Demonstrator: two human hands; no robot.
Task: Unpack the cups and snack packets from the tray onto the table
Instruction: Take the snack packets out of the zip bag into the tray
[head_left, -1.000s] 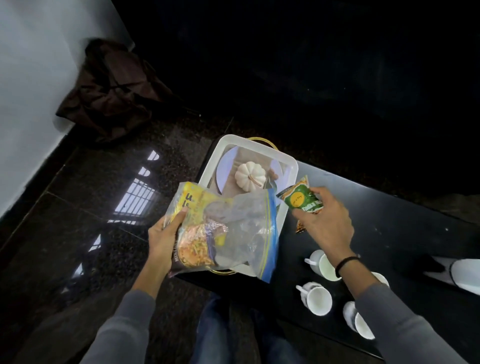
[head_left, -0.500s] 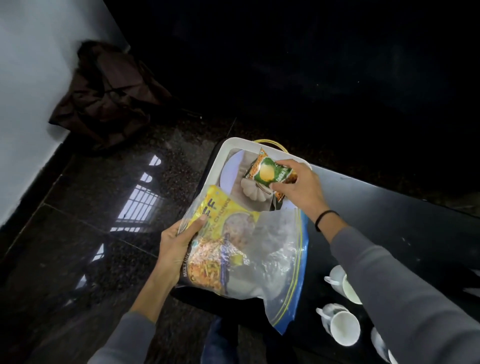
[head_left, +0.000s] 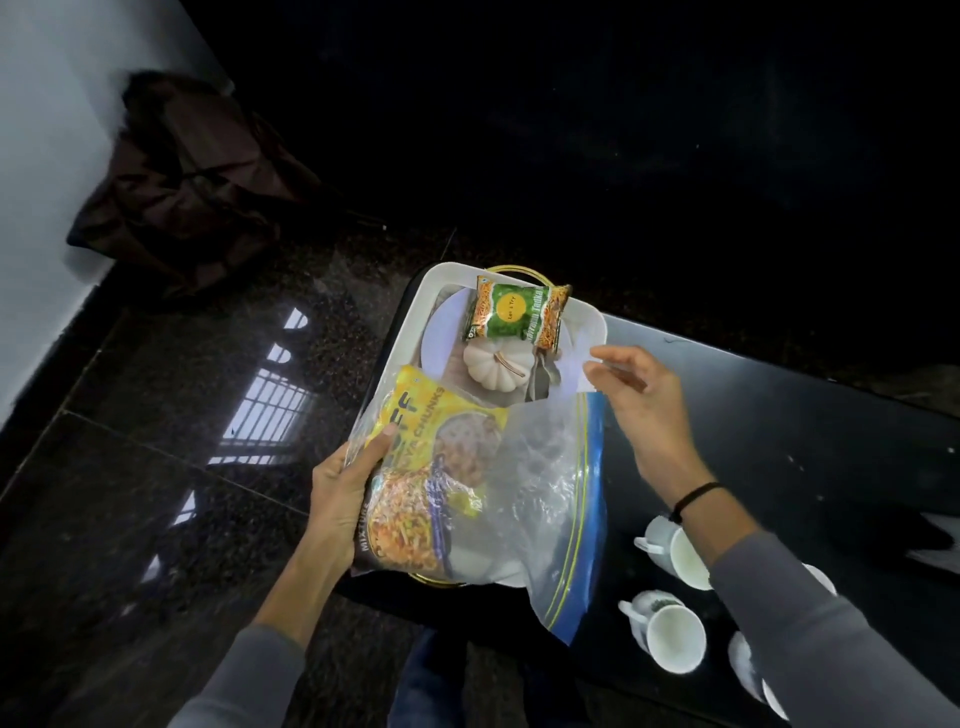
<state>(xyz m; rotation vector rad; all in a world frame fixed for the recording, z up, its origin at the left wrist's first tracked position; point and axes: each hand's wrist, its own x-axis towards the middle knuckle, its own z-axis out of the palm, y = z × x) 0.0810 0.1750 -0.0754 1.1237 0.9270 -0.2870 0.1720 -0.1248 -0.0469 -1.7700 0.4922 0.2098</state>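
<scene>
A white tray (head_left: 589, 318) sits at the left end of a black table (head_left: 779, 426). A small green snack packet (head_left: 511, 317) lies in the tray on top of a white pumpkin ornament (head_left: 496, 361). My left hand (head_left: 345, 488) grips a clear zip bag (head_left: 535, 483) that holds a yellow snack packet (head_left: 431, 467), in front of the tray. My right hand (head_left: 636, 402) hovers at the tray's right edge, fingers apart, touching the bag's top corner. White cups (head_left: 670, 629) stand on the table to the right.
A dark brown bag (head_left: 176, 192) leans against the white wall at the far left. The floor (head_left: 156, 467) is polished dark stone with window reflections. My legs (head_left: 431, 675) are below the table's near edge.
My right hand carried the green packet left from over the table to the tray, set it on the pumpkin ornament and let go. The left hand kept holding the zip bag.
</scene>
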